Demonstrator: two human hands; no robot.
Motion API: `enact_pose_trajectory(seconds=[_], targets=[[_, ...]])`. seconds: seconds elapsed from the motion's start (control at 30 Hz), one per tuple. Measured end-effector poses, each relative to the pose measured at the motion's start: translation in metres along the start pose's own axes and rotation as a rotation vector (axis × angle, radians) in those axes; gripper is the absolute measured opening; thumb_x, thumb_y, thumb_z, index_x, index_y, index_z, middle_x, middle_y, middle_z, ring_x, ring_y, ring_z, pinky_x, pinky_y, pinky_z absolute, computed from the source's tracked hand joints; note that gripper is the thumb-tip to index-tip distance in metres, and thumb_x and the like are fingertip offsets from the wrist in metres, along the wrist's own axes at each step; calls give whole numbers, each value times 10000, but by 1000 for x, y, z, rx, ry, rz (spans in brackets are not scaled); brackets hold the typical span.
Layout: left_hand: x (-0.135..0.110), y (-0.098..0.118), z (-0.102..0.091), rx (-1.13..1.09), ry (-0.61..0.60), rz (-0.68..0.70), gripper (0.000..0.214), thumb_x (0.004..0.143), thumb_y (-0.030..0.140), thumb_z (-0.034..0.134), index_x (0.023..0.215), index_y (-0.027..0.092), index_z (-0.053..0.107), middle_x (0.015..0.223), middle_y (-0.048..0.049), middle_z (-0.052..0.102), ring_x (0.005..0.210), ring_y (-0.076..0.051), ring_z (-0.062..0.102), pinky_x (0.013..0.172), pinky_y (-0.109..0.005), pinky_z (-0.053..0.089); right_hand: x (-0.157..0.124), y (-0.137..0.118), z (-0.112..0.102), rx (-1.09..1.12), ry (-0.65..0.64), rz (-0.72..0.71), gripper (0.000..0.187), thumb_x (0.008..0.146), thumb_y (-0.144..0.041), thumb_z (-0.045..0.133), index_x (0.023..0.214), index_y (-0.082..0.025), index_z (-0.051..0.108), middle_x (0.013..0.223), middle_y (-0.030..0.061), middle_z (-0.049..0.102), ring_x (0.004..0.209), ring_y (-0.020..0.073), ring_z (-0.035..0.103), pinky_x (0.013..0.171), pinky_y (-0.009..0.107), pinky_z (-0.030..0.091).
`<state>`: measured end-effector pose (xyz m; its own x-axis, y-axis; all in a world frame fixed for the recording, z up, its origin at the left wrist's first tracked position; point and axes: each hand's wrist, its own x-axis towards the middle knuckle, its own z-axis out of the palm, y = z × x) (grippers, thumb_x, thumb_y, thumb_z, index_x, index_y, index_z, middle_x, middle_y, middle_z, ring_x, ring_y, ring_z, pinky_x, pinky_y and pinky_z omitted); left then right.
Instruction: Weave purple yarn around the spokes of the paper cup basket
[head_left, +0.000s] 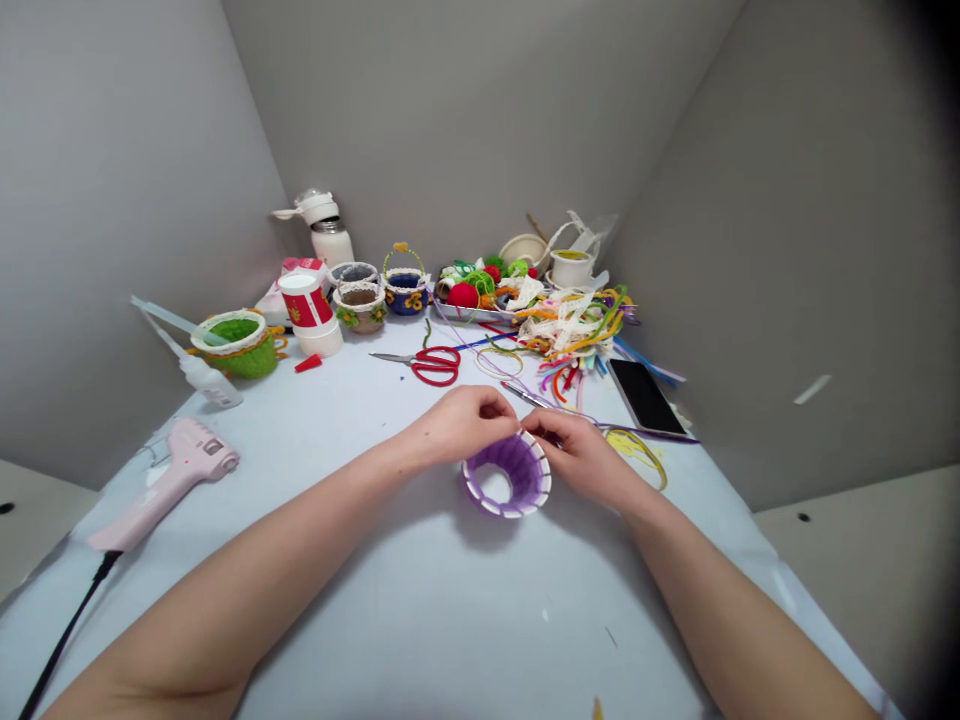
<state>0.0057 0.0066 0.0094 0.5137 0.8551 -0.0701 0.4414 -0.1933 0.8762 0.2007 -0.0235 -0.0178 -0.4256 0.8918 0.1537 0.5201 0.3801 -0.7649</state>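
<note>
Pale-blue table [420, 620]: left hand [478, 420] and right hand [581, 452] pinch a purple cup [520, 462] at its twelve-o'clock rim, seemingly weaving; continuing likely calls for steady tension.

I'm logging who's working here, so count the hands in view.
2: the left hand at the far rim of the purple cup, and the right hand close beside it, at the rim's far right. Some fingers are hidden.

Purple cup [528, 470]: far rim partly hidden by left hand [474, 420] and right hand [574, 447], grip unclear. Nearer than cup: yellow sliver [598, 709] cut by bottom edge, white speck [545, 615] too small to ID.
</note>
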Motion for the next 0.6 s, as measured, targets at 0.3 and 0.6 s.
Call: enact_pose_trajectory(seconds=[0.3, 0.6], targets=[[4, -7, 1, -1, -19, 113, 172, 709, 239, 615, 849, 159, 675, 776, -9, 668, 705, -124, 589, 634, -223, 461, 1, 4, 1, 54, 17, 69, 202, 892, -315, 526, 840, -166, 652, 766, 12, 650, 692, 133, 553, 615, 226, 424], [5, -10, 5, 23, 14, 12, 192, 712, 329, 614, 764, 154, 673, 728, -11, 669, 662, -131, 588, 591, -225, 452, 0, -3, -5, -19, -29, 51, 182, 879, -268, 512, 833, -173, 660, 760, 15, 652, 689, 136, 566, 613, 230, 427]])
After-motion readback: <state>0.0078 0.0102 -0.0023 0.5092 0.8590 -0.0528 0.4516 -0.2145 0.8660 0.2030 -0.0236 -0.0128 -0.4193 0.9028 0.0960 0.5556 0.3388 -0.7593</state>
